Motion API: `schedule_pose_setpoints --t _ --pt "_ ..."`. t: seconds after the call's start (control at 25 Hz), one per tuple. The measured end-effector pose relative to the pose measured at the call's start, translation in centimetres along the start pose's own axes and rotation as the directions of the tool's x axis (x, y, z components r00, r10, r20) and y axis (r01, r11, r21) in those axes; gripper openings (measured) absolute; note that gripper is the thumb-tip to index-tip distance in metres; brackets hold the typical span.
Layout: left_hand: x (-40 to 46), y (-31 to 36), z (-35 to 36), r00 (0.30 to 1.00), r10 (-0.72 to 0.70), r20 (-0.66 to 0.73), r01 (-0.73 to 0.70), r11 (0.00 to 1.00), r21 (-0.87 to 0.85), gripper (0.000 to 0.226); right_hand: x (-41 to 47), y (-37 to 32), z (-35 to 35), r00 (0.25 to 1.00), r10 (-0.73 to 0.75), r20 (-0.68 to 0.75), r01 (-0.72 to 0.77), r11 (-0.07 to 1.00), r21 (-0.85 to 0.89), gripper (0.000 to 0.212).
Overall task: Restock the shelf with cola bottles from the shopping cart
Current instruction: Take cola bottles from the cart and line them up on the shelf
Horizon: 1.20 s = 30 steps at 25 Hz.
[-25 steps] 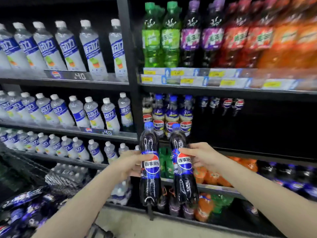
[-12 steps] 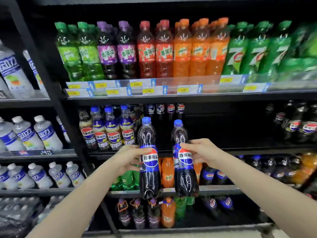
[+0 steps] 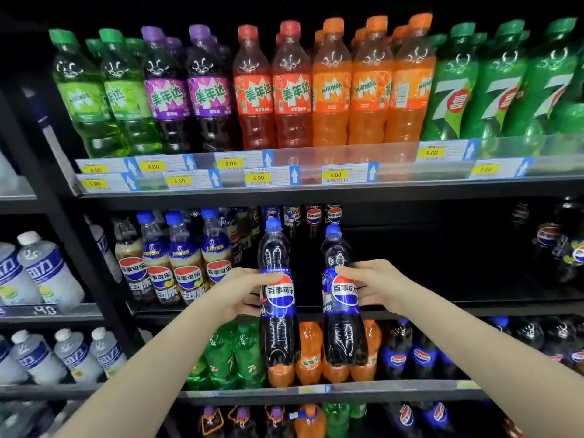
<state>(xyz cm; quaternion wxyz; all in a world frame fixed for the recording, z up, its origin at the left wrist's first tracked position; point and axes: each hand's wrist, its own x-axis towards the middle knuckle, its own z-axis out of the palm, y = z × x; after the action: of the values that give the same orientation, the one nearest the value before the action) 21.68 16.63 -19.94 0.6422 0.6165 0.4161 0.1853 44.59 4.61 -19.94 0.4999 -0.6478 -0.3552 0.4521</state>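
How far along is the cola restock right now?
Done: a few cola bottles stand at the back of the middle shelf. In hand: the left hand and right hand each grip one cola bottle, neither shelved. Left: most of that shelf's dark gap.

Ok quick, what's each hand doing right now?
Left hand: fingers wrapped round the left cola bottle.
Right hand: fingers wrapped round the right cola bottle.
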Motion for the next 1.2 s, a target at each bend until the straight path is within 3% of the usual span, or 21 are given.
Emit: schedule_pose_setpoints --t 0.32,0.6,0.92,1.2 --pt "9.1 -2.4 -1.4 0.991 0.114 -0.075 -0.112 0.993 0.025 0.05 11.3 2.8 -0.8 0.994 -0.105 0.01 0.105 0.995 0.004 0.035" --pt "14.5 -1.5 -2.5 0.962 0.229 -0.15 -0.227 0.973 0.03 0.026 18.5 2.4 -1.3 0.978 -0.209 -0.027 0.21 0.976 0.062 0.039" --pt "20.4 -0.3 -3.1 0.841 0.428 -0.33 -0.455 0.89 -0.005 0.019 24.0 1.3 1.4 0.832 -0.53 -0.161 0.539 0.842 0.017 0.025" --pt "23.6 -1.2 -3.6 0.793 0.513 -0.328 -0.554 0.832 -0.039 0.031 27.6 2.0 2.9 0.772 -0.619 -0.14 0.612 0.785 -0.095 0.059"
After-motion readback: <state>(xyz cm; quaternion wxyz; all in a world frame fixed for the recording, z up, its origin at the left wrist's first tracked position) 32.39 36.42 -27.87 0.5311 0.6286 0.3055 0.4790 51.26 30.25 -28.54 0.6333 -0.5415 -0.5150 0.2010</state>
